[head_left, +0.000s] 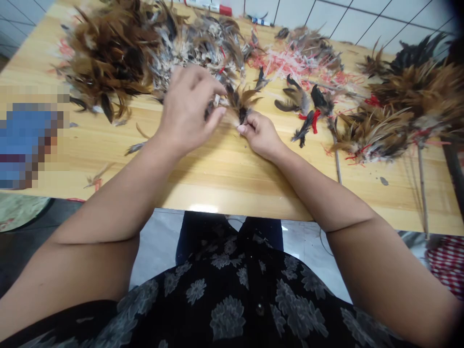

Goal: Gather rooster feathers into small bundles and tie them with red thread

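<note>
My right hand point(261, 135) is closed in a pinch around the base of a small bunch of brown feathers point(241, 102), whose tips fan upward over the table. Just to its left, my left hand point(190, 108) is raised with thumb and fingers apart. Through the gap between them show pale and dark feather bits; whether they touch the fingers is unclear. Behind my left hand lies a heap of grey-white feathers point(203, 43), partly covered by it. Loose dark feathers point(295, 99) and a red strip point(315, 121) lie right of my right hand.
A large brown feather pile point(112, 53) lies at the back left. Pink shredded strands point(286, 60) lie at the back. On the right are feather bundles point(373, 128) and thin sticks point(422, 193). Markers point(208, 7) lie along the tiled wall; a pixelated blue object point(25, 140) is at far left.
</note>
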Available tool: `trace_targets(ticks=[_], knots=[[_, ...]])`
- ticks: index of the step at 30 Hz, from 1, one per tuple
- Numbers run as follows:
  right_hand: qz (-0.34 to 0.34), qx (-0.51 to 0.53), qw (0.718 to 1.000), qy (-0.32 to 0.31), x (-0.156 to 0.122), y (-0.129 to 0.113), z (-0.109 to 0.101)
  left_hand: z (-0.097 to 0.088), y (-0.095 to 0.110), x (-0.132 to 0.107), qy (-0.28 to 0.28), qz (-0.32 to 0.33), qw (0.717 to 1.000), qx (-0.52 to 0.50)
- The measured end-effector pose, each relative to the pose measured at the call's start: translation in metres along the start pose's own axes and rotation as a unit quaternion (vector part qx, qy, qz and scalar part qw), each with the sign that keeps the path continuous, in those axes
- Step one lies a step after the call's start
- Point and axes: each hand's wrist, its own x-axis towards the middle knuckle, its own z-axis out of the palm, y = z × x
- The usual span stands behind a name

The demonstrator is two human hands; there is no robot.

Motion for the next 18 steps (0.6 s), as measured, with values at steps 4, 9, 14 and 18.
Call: trace_targets(ticks=[4, 9, 14, 18], knots=[[0.031, 0.05, 0.998, 0.013, 0.003, 0.005, -0.002, -0.008, -0.01, 0.001, 0.093, -0.021, 0.995, 0.002], [0.02, 0.057, 0.998, 0.015, 0.003, 0.006, -0.002, 0.013, -0.006, 0.003, -0.052, -0.02, 0.996, -0.062], [0.008, -0.071, 0.997, -0.01, -0.003, -0.004, 0.004, 0.039, -0.002, 0.005, -0.074, -0.038, 0.992, -0.096], [0.026, -0.147, 0.989, 0.002, -0.008, -0.011, 0.014, 0.045, 0.004, 0.006, -0.077, -0.047, 0.993, -0.077]])
